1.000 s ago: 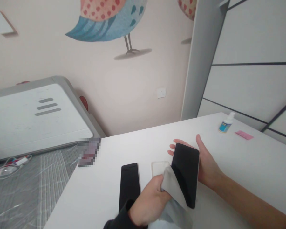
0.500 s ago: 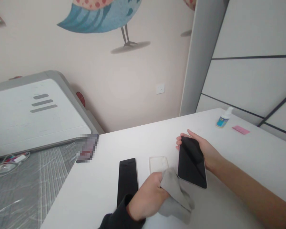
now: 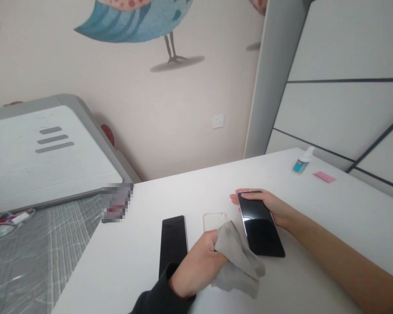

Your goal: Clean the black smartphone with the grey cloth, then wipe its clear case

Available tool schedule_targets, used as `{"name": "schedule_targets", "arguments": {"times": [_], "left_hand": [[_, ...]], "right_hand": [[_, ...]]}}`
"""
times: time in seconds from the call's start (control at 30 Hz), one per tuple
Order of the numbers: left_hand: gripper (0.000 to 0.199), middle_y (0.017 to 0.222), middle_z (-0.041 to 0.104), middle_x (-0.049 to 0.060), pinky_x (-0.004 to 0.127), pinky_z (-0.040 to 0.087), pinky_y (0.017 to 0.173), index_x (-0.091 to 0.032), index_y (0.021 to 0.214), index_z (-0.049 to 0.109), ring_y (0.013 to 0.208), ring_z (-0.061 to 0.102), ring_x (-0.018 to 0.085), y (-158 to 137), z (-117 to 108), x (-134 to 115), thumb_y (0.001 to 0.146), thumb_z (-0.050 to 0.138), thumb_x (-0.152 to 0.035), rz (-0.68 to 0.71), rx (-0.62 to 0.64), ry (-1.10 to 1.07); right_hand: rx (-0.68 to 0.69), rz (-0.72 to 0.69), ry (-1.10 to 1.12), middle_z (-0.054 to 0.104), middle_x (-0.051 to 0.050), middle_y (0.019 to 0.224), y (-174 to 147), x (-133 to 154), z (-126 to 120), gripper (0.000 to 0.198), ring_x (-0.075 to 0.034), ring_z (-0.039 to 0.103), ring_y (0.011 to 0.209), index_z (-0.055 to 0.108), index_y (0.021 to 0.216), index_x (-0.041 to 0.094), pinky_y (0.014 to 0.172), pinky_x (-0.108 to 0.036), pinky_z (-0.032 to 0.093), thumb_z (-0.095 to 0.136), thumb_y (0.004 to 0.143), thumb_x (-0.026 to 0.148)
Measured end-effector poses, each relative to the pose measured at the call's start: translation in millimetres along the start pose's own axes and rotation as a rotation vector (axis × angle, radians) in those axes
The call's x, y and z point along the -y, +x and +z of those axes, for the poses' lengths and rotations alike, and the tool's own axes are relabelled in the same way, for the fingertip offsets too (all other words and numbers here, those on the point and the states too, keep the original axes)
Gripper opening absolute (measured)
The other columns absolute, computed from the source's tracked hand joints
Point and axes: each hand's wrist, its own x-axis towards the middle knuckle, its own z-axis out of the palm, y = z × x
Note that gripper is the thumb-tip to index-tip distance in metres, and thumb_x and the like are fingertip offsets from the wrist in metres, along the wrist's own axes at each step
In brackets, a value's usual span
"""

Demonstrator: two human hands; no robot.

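Observation:
My left hand (image 3: 201,261) is closed round a bunched grey cloth (image 3: 237,257), which hangs to the right near the table top. In my right hand (image 3: 275,207) is a small black tablet (image 3: 261,224), gripped at its far end with the thumb on the glass and the fingers behind it. Its dark screen faces up and carries a bright reflection. The cloth's right edge comes up close to the tablet; whether they touch I cannot tell. A clear case (image 3: 214,220) lies behind the cloth, partly hidden. Left of it lies a longer black device (image 3: 173,242), its near end covered by my sleeve.
A white spray bottle (image 3: 301,162) with a blue label stands at the table's far right, beside a pink slip (image 3: 324,176). A blurred item (image 3: 117,203) lies at the white table's (image 3: 124,261) left edge. Past that edge is a plastic-covered mattress (image 3: 26,261).
The tablet has turned and tilted in my right hand, and its screen now catches light. My right thumb has come onto the glass. The left hand still holds the cloth.

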Motion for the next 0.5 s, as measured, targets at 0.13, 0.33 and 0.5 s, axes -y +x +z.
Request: {"name": "schedule_targets", "arguments": {"times": [0.13,0.33,0.5], "left_hand": [[0.038,0.076,0.073,0.003,0.023,0.044,0.059,-0.015,0.090,0.078,0.059,0.056,0.011,-1,0,-2,0.072,0.085,-0.047,-0.003,0.015,0.010],[0.035,0.076,0.070,0.002,0.023,0.044,0.067,-0.013,0.090,0.078,0.068,0.056,0.013,0,1,-3,0.068,0.087,-0.039,0.038,0.079,-0.035],[0.041,0.078,0.073,0.003,0.028,0.051,0.073,-0.014,0.092,0.076,0.074,0.066,0.018,-3,0,4,0.064,0.092,-0.038,0.085,0.067,-0.239]], "right_hand": [[0.067,-0.097,-0.214,0.081,-0.010,0.094,3,-4,-5,0.019,-0.020,0.074,0.079,0.079,0.089,0.015,0.070,-0.030,0.059,0.083,0.073,0.024],[0.067,-0.286,-0.587,0.081,-0.007,0.096,12,-7,-14,0.025,-0.030,0.072,0.094,0.084,0.088,0.021,0.096,-0.046,0.053,0.086,0.068,0.035],[0.075,-0.418,-0.786,0.081,-0.007,0.102,18,-10,-19,0.019,-0.036,0.071,0.105,0.084,0.088,0.026,0.106,-0.057,0.046,0.080,0.073,0.037]]}}
